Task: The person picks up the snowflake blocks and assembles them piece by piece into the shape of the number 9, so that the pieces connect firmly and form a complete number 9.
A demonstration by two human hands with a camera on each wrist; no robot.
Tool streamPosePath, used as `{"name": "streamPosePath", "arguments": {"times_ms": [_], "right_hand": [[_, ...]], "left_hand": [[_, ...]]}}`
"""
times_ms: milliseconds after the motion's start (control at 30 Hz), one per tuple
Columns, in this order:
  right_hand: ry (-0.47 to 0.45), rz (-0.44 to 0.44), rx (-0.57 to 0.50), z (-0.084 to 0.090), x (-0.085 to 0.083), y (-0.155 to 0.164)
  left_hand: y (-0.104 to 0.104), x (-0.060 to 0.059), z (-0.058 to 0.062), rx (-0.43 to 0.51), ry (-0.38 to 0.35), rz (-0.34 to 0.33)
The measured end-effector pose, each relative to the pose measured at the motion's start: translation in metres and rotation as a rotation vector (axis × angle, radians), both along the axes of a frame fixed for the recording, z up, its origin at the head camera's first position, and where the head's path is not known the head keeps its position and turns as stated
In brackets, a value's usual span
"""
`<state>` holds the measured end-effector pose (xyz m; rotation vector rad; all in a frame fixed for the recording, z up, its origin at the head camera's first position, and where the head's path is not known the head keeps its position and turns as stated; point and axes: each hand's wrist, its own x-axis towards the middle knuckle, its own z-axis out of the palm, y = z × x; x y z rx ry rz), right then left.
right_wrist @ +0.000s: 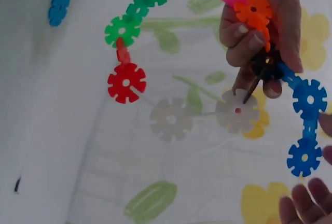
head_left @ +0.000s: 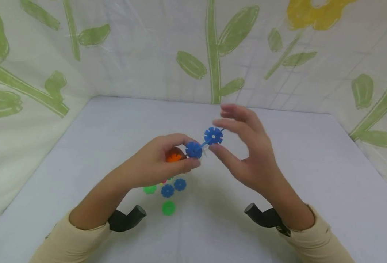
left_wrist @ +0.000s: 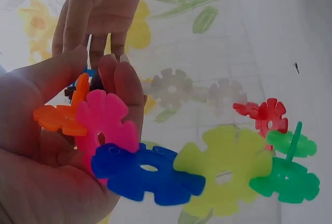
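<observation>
The left hand is curled round a chain of snap-together plastic discs, thumb and fingers pinching it at the orange disc and holding it up off the table. The right hand hovers just beside it with fingers spread and loose, its fingertips at the blue disc on the chain's far end. Beneath the left hand, loose blue discs and green discs lie on the table
</observation>
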<state>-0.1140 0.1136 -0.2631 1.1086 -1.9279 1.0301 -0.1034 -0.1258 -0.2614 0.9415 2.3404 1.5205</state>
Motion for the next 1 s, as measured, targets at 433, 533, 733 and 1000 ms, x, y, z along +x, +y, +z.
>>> {"name": "streamPosePath", "arguments": {"times_ms": [433, 533, 733, 1000], "right_hand": [[-0.103, 0.134, 0.101, -0.001, 0.004, 0.004], [-0.134, 0.109, 0.077, 0.000, 0.005, 0.007], [-0.279, 0.213, 0.139, -0.006, 0.007, 0.001], [-0.042, 0.043, 0.126, -0.004, 0.013, -0.002]], "left_hand": [[0.006, 0.001, -0.006, -0.130, 0.110, 0.117], [0.006, 0.001, -0.006, -0.149, 0.072, 0.124], [0.008, 0.002, -0.007, -0.151, 0.099, 0.121], [0.010, 0.001, -0.005, -0.165, 0.225, 0.135]]}}
